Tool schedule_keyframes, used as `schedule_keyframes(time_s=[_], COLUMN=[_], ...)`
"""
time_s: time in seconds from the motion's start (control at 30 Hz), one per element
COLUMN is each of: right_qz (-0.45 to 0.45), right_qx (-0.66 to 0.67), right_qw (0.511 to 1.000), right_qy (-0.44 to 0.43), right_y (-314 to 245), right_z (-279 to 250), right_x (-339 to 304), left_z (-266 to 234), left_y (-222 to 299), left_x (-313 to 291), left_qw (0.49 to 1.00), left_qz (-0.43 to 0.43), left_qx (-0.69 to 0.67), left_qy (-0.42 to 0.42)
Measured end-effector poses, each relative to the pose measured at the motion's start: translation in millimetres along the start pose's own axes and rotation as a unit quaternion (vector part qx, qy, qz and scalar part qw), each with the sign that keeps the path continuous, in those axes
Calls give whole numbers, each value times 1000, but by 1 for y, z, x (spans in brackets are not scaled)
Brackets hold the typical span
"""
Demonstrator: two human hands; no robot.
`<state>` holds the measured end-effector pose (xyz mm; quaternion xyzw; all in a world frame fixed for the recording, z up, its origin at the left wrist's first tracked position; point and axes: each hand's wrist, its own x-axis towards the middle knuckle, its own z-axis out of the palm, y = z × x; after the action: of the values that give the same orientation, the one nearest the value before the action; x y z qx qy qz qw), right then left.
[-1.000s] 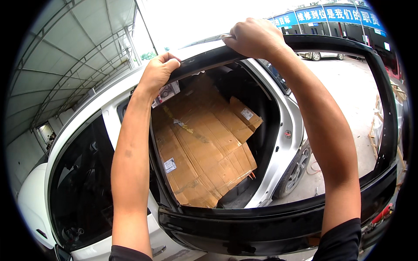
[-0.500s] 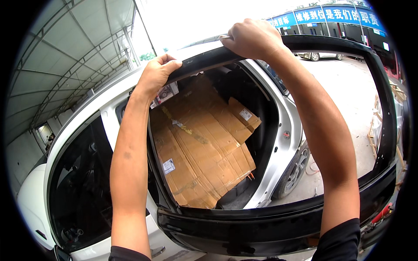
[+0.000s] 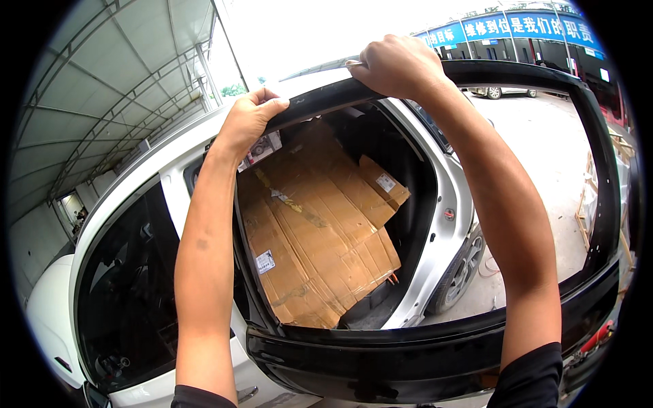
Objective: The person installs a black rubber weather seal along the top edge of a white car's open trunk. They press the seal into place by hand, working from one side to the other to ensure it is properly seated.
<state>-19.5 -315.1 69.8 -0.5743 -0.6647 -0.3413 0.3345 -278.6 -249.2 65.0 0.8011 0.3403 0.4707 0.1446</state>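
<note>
A black car door [image 3: 381, 347] with an open, glassless window frame stands swung out before me. My left hand [image 3: 248, 115] is closed on the frame's upper edge at its left end, thumb on the near side and fingers over the top. Farther right on that top rail, my right hand [image 3: 401, 66] is clenched in a fist. A small pale tip [image 3: 353, 64] sticks out by its thumb; the rest of that thing is hidden in the fist. Through the window opening show flattened cardboard sheets [image 3: 313, 224] inside the white car [image 3: 170, 204].
The car's rear wheel [image 3: 459, 272] shows through the window opening. Behind stands a parked vehicle [image 3: 503, 92] under a blue banner [image 3: 503, 28]. A metal-ribbed canopy [image 3: 115, 81] rises at the left. Wooden framing [image 3: 583, 197] stands at the right.
Both hands keep their places on the door's top rail. The whole view has shifted very slightly, with hands and rail a little lower in the picture.
</note>
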Motion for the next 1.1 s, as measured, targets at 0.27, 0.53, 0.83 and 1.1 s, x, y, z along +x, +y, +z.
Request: schedule_keyframes(time_s=[0.27, 0.53, 0.83, 1.1], right_qz=[-26, -2, -10, -4], right_qx=[1, 6, -4, -5], right_qw=[999, 1000, 1000, 1000], right_qy=[28, 7, 3, 3], right_y=[2, 1, 2, 0], right_z=[4, 1, 2, 3], right_x=[1, 0, 0, 1], left_z=[-3, -4, -1, -4], left_y=[-3, -1, -7, -3], left_x=[0, 3, 1, 1], left_qw=[1000, 1000, 999, 1000], left_qz=[-2, -6, 11, -9], left_qx=[-20, -5, -45, -19], left_qy=[5, -13, 15, -6])
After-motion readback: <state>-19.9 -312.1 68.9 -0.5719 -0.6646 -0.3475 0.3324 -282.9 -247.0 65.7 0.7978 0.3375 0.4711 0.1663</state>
